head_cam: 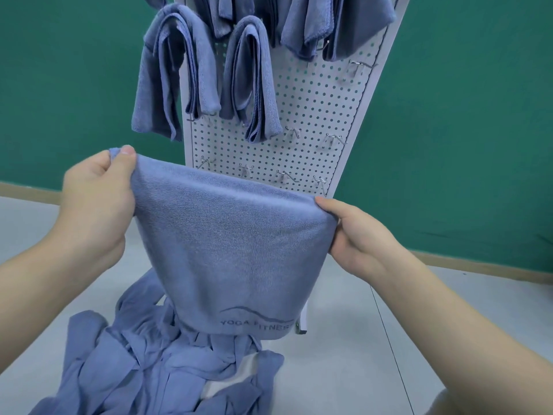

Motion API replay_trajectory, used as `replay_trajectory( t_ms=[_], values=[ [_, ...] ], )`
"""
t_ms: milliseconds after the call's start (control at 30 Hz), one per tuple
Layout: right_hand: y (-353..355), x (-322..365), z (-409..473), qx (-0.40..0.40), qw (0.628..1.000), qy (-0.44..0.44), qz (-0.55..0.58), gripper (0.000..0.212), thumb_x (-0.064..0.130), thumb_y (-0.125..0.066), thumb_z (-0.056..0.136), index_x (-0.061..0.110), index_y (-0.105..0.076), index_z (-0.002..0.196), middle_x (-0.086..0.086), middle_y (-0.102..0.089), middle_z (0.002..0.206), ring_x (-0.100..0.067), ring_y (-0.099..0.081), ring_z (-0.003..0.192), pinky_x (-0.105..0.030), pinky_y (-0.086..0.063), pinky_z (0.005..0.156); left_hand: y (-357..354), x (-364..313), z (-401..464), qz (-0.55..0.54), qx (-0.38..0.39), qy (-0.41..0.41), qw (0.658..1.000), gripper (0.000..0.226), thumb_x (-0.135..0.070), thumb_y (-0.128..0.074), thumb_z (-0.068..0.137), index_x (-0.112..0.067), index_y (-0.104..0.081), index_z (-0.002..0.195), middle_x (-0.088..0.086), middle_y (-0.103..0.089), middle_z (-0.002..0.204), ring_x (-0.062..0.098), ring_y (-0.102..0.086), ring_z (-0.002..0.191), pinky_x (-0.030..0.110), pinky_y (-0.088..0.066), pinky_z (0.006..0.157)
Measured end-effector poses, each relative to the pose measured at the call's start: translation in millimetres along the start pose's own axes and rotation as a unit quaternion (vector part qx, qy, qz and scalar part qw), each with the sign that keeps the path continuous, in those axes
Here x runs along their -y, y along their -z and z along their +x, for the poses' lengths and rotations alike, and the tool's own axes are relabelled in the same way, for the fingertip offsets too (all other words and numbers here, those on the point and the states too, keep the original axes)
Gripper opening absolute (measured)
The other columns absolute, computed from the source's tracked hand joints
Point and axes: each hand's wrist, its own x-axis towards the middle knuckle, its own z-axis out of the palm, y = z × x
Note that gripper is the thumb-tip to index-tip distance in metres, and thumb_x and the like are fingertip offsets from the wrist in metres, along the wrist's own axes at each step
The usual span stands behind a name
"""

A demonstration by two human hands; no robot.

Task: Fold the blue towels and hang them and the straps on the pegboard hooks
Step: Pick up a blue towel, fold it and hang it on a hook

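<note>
L hand [95, 202] is pinching the upper left corner of a blue towel [236, 256], thumb on the near side w/ fingers curled behind, a small tuft of cloth poking up past the thumb tip. R hand [356, 232] is gripping the towel's upper right corner, thumb lying along the top fold, fingers curled under the edge. Between the two hands the towel is hanging doubled over, top fold running taut and sloping down from L to R, lower end dangling w/ a curved line logo and the words "YOGA FITNESS" showing near the bottom hem. Towel is being held in the air in front of the pegboard [314, 115], covering its lower part. Below it, a heap of blue towels and straps [155, 366] is lying crumpled on the grey floor [344, 369], a bit of white showing in the middle; can't tell straps from towels in that heap. On the pegboard behind, two folded towels are hanging over hooks: one at the left edge [170, 73], one just beside it toward the middle [248, 76]. More blue towels [329, 22] are hanging along the top, cut off by the frame. Bare metal hooks [287, 175] are sticking out in rows across the lower and right parts of the board. Green wall [463, 115] is standing behind it all.
</note>
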Motion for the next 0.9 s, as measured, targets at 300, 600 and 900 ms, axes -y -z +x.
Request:
replay_trajectory(
  t_ms=[300,600,900],
  values=[
    [7.1,3.3,2.7,-0.039,0.999,0.014,0.023,0.026,0.019,-0.068,0.097,0.003,-0.072,0.116,-0.012,-0.077,0.115,-0.023,-0.071,0.093,-0.035,-0.057,0.085,-6.4,-3.9,-5.2,0.023,0.003,0.011,1.000,0.038,-0.045,-0.056,0.094,-0.009,-0.058,0.081,0.009,-0.056,0.092,0.022,-0.049,0.083,0.044,-0.041,0.079],
    [13.0,2.6,2.7,-0.070,0.996,0.040,-0.048,0.016,0.026,-0.071,0.095,0.011,-0.074,0.098,-0.006,-0.077,0.096,-0.023,-0.069,0.088,-0.038,-0.053,0.083,-24.2,-2.5,-30.0,0.148,0.053,-0.093,0.983,0.048,-0.034,-0.048,0.106,0.012,-0.050,0.093,0.020,-0.037,0.070,0.017,-0.027,0.055,0.027,-0.021,0.044],
    [16.4,4.9,-6.1,-0.051,0.998,0.046,0.007,0.020,0.024,-0.073,0.095,0.005,-0.072,0.102,-0.010,-0.078,0.100,-0.025,-0.074,0.105,-0.040,-0.057,0.101,-40.1,0.6,-48.0,0.093,0.196,-0.061,0.974,0.043,-0.045,-0.057,0.100,-0.003,-0.065,0.097,0.023,-0.061,0.081,0.022,-0.049,0.077,0.039,-0.041,0.073]
  ],
)
